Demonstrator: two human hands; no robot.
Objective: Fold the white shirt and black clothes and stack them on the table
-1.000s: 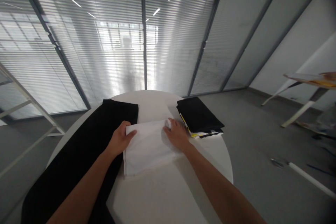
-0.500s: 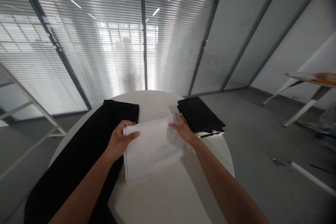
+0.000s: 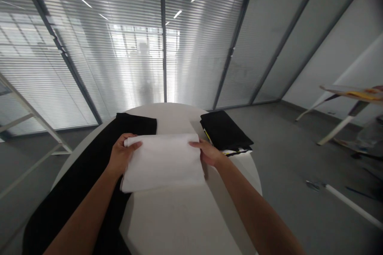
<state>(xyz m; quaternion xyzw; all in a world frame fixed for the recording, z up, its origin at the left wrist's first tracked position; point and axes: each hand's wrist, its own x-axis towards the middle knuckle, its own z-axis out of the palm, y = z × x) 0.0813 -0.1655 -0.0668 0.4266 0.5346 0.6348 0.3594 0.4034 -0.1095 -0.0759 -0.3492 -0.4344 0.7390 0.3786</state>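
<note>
A folded white cloth (image 3: 164,163) is stretched between my two hands, over the middle of the round white table (image 3: 176,223). My left hand (image 3: 122,153) grips its left edge, thumb on top and fingers underneath. At the right edge my right hand (image 3: 206,150) pinches it the same way, its fingers mostly hidden below. To the left a long black cloth (image 3: 80,175) lies across the table and hangs over the near side. Just beyond my right hand sits a stack of folded black cloth (image 3: 226,129), with white and yellow showing at its lower edge.
Glass partitions with blinds (image 3: 194,55) stand behind the table. A white metal frame (image 3: 32,111) is at the left. On the right are another table (image 3: 350,93) with angled legs and a white pole (image 3: 353,205) on the grey floor.
The white cloth has shifted left and levelled out. My right hand has closed on its right edge, where it was smoothing or reaching before; my left hand moved left with it.
</note>
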